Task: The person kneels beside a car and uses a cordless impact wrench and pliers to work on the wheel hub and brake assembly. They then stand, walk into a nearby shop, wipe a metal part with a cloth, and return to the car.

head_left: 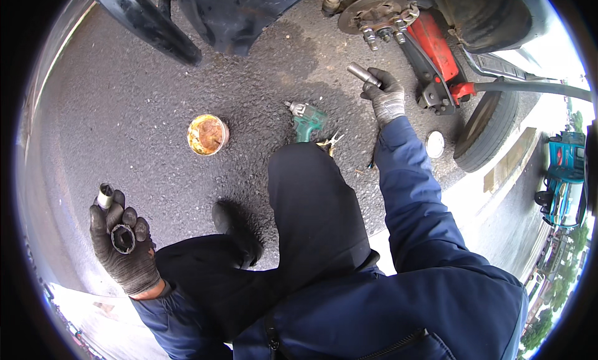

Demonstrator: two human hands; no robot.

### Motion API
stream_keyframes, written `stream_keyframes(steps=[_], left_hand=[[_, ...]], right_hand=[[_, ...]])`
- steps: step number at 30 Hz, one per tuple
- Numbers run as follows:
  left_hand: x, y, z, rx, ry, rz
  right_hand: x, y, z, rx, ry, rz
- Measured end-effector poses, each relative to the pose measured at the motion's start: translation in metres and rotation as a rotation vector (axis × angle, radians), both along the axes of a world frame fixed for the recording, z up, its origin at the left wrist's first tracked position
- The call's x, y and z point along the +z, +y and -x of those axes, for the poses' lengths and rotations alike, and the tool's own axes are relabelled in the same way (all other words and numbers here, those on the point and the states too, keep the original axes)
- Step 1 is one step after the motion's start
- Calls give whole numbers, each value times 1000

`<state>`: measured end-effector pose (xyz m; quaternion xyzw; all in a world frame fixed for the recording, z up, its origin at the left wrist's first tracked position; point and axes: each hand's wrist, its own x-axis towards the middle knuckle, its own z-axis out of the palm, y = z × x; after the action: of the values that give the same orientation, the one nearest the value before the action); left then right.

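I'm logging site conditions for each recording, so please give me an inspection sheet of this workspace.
Surface: rough dark asphalt, with darker patches that look damp.
Job's things: short metal cylinder, ring-shaped piece, metal tube.
Clutter: on the ground, green power tool, pliers-like tool, open tub with yellow-brown contents, round white lid-like item.
Hands: left hand, gloved, holds the cylinder at its fingertips and the ring-shaped piece against its fingers; right hand, gloved, grips the tube.
Cables: nothing seen.
Surroundings: exposed wheel hub, red floor jack near it, tire at right, blue vehicle beyond.
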<state>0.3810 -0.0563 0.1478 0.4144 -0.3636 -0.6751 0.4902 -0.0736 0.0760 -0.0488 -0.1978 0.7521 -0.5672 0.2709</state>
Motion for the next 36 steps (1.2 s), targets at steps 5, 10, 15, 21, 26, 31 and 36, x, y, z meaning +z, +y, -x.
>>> stream_keyframes(steps=[5, 10, 15, 21, 26, 31, 36], left_hand=[[1, 0, -1, 70, -69, -21], [3, 2, -2, 46, -49, -11], [7, 9, -11, 61, -63, -10], [6, 12, -23, 132, -46, -59], [7, 4, -20, 73, -125, -45], [0, -2, -10, 0, -130, -62], [-4, 0, 0, -38, -107, -22]], right_hand=[[-30, -6, -1, 59, 182, -204], [-74, -23, -5, 95, 195, -257], [-112, -54, -18, 232, 287, -544], [-142, -76, -23, 324, 479, -981], [-150, -73, -29, 328, 320, -904], [-136, -5, -50, 82, 364, -750], [-147, 112, -49, -47, 320, -736]])
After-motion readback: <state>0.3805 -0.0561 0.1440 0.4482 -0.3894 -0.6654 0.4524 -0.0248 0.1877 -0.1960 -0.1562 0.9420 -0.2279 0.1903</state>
